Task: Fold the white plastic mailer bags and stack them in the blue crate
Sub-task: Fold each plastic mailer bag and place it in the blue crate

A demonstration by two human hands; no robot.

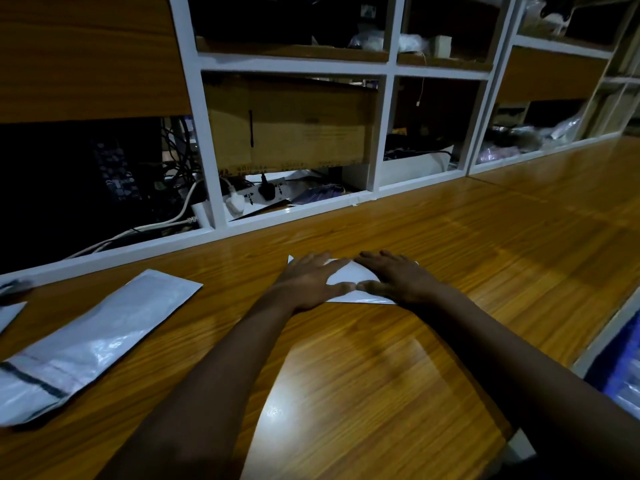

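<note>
Both hands are flat on a folded white mailer bag (346,277) in the middle of the wooden table (485,230). The left hand (310,282) covers its left part and the right hand (398,277) its right part. The fingers are straight and spread, pressing down rather than gripping, and the thumb tips almost meet over the bag's near edge. Only a white wedge shows between the hands, plus a corner beyond the left fingers and a strip along the near side. The rest is under the palms, so the fold lines can't be made out.

The bag's long axis runs left to right, roughly parallel to the white shelving (207,133) behind the table.

An unfolded mailer bag (97,337) lies well to the left. It slants from near-left to far-right, with its dark-striped end towards the person. Another bag (8,315) is cut off by the left edge.

The blue crate (623,355) shows only as a sliver below the table's right edge, and its contents are too blurred to read. A pale patch on the wood between the forearms may be glare; I can't tell.
</note>
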